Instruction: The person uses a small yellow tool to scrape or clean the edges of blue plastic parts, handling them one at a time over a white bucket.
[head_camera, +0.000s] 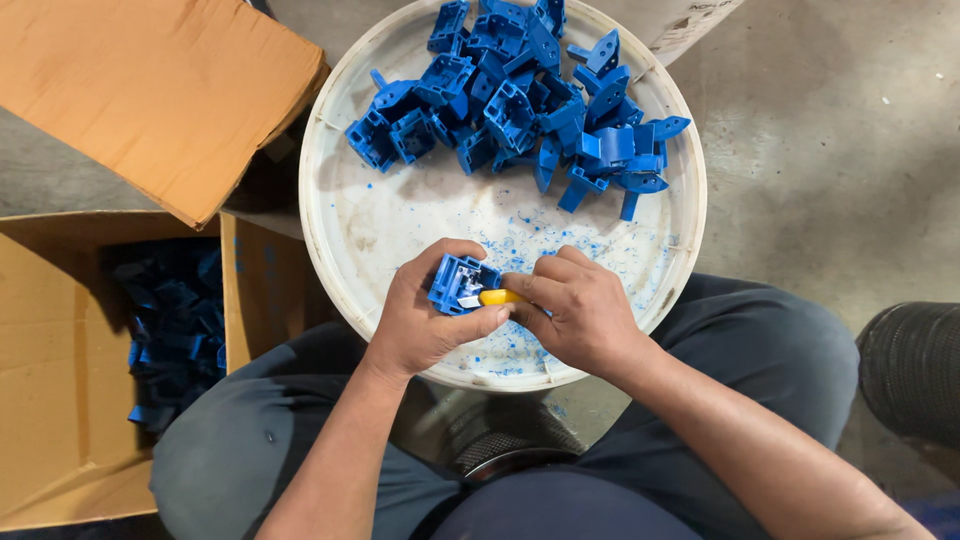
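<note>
My left hand (425, 315) grips a small blue plastic part (460, 284) over the near side of a round white tray (330, 230). My right hand (580, 310) holds a small tool with a yellow handle (497, 297), its tip against the blue part. Several more blue plastic parts (520, 100) lie heaped on the far half of the tray. Blue shavings (560, 245) are scattered on the tray near my hands.
An open cardboard box (60, 400) at the left holds several blue parts (175, 330). A cardboard flap (150, 90) lies at the upper left. My knees in grey trousers frame the tray. Grey concrete floor (830, 150) is at the right, with a dark ribbed object (910, 370).
</note>
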